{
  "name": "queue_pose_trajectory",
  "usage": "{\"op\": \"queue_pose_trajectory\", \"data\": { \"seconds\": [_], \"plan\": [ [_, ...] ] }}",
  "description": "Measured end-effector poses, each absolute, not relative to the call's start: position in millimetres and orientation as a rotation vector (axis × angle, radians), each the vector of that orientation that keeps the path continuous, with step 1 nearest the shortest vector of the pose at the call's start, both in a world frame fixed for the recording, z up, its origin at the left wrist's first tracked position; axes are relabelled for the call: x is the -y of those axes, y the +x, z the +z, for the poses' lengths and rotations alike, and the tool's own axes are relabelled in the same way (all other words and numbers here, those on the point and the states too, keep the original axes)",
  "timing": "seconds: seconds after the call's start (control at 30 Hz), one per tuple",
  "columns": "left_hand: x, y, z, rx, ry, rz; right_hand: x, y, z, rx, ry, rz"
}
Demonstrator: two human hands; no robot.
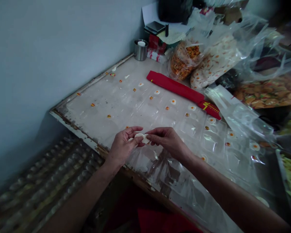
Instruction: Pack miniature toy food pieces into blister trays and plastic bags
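Both hands meeting over plastic sheet (140, 106), left hand (122, 147) and right hand (168, 140) grip pinched together on small white piece (141, 138)

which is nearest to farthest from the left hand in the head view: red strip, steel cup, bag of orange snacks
From the left hand:
1. red strip, right of centre on the table
2. bag of orange snacks, behind the strip
3. steel cup, far back by the wall

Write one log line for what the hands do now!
left hand: holds white piece | right hand: pinches same piece | under: plastic-covered table
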State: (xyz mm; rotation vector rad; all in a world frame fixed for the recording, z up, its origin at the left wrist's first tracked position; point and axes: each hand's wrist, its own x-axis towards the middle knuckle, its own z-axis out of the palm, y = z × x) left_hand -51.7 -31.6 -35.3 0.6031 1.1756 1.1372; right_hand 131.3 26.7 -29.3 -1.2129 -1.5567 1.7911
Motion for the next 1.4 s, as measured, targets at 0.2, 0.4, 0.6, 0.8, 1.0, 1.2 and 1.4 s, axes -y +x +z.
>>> {"op": "queue_pose_trajectory", "data": {
  "seconds": [0.2, 0.4, 0.6, 0.8, 1.0, 1.2, 1.4],
  "plan": [
    [30.4, -54.1, -36.2, -1.139, 0.311, 1.348, -17.1, 105.8, -33.5, 1.401, -1.179, 1.642],
    [29.7, -71.7, -32.5, -1.21, 0.294, 1.359, -46.5, 90.9, -28.8, 1.724, -1.161, 1.128],
    [27.0, -110.4, -36.5, -1.37, 0.393, 1.446, -93.0, 82.0, -43.0, 2.796, -0.618, 0.199],
    [24.9, -112.4, -35.0, -1.305, 0.461, 1.438, -87.5, 104.0, -38.6, 2.435, -0.834, 0.497],
    [23.5, -93.4, -33.6, -1.308, 0.479, 1.345, -72.0, 108.0, -22.0, 1.727, -1.267, 1.196],
    [19.8, -87.4, -33.2, -1.267, 0.428, 1.42, -52.2, 59.9, -28.5, 1.505, -1.035, 1.782],
    [25.3, -125.4, -27.1, -1.097, 0.181, 1.556, -111.4, 34.1, -20.7, 1.639, -1.137, 1.725]
  ]
}}
